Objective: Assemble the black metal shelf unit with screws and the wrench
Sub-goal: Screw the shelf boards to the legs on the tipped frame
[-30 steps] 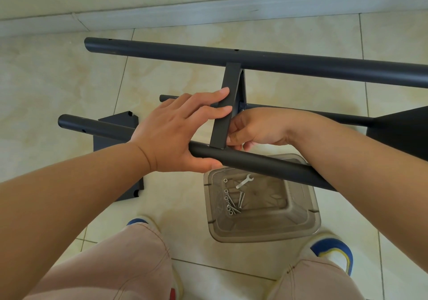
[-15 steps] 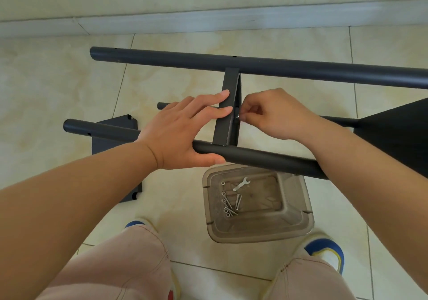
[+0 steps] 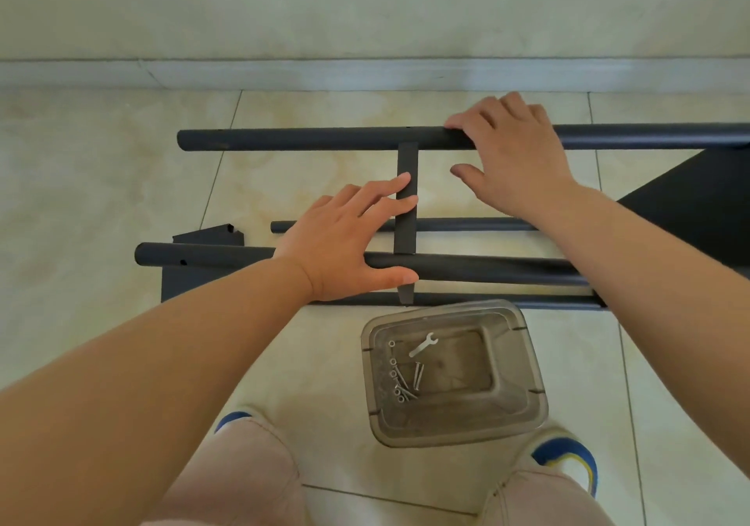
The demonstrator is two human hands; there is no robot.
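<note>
The frame (image 3: 406, 196) lies part-built on the floor. Left hand (image 3: 345, 237) rests flat on its crossbar, right hand (image 3: 507, 156) loosely spread on the far tube. Beside the frame, wrench (image 3: 423, 345) and screws (image 3: 406, 381) lie unused in the tub (image 3: 523, 412); much fastening seems left.

Tiled floor (image 3: 121, 184) (beige) bears black shelf frame (image 3: 308, 139); clear tray (image 3: 523, 363) beside.

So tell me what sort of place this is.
Probably a room in a home, with the work done on the floor: glossy beige floor tiles, a pale skirting board along a plain wall, and a plastic tub of screws set down by the feet.
</note>
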